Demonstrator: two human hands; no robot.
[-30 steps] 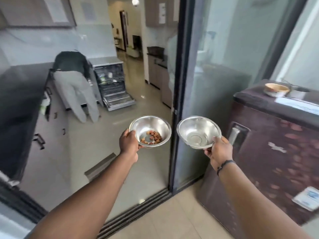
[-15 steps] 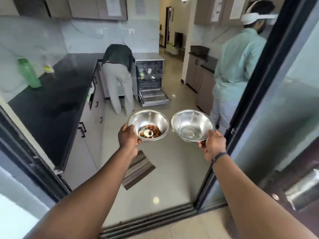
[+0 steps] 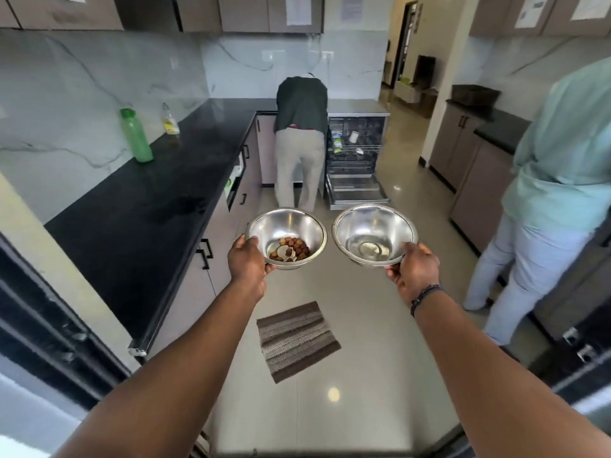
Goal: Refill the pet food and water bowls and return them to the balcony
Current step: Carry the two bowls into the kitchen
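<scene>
Bowls were up in the air, one in each hand, out in front of the person and over the shiny floor (image 3: pixel 380 325). The food bowl (image 3: pixel 286 238) was on the left. The left hand (image 3: pixel 248 264) gripped its near rim, thumb on top of the edge and fingers curled under. The water bowl (image 3: pixel 374 234) was on the right, and the right hand (image 3: pixel 415 272) held its near rim the same way. So each grip was clamped tight on its own bowl.

The two bowls sat side by side, very close, with a thin gap between their rims. Both were level, mouths up.

They were round, deep and made of bright silver metal, smooth like a mirror. The food bowl had a small heap of brown pellets (image 3: pixel 292 247) at the bottom, so it looked nearly empty. The water bowl looked almost dry, though I could not tell if a little water was left in it.

I think the next move was to set them down for filling. The long black bench (image 3: pixel 139 206) lay to the left and ahead, nearer the left hand, so the food bowl would likely land there first. It ran away from the person toward the far wall.

A green bottle (image 3: pixel 135 135) stood on the bench near the wall. A striped mat (image 3: pixel 297 340) lay on the floor just below the bowls. One person (image 3: pixel 301 143) bent over at an open dishwasher (image 3: pixel 355 160) far ahead. Another person (image 3: pixel 555 180) stood close on the right, so the right arm had less room to swing.
</scene>
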